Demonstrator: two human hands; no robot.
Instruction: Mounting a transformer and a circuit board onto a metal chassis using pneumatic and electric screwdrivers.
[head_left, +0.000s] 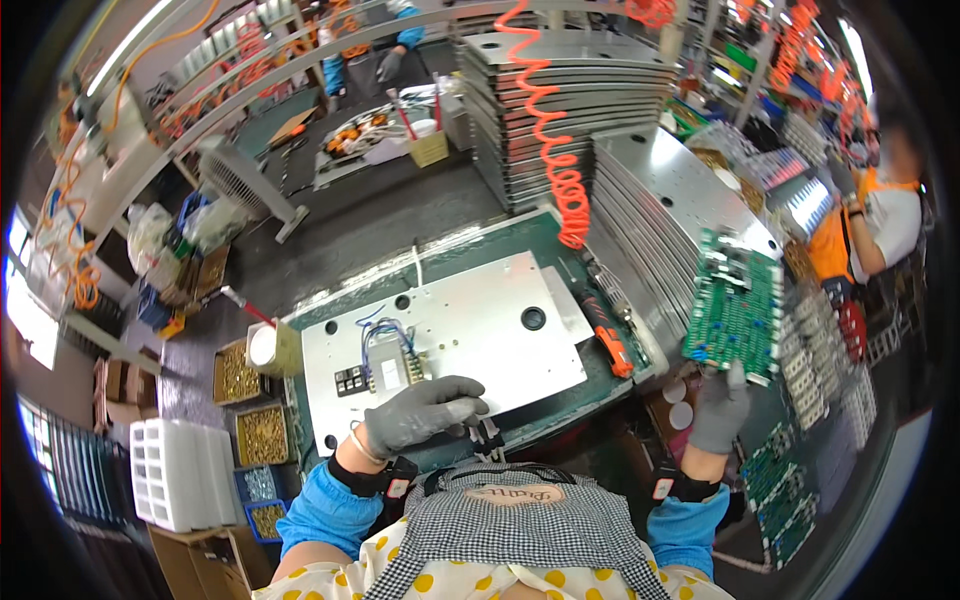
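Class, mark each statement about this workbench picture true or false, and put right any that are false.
1. The right hand holds up a green circuit board. True.
2. The left hand holds the orange electric screwdriver. False: the screwdriver lies on the green mat, untouched; the left hand rests on the metal plate.
3. Both hands are bare. False: both wear grey gloves.
4. An orange coiled hose hangs above the bench. True.
5. Trays of brass-coloured screws sit to the person's left. True.
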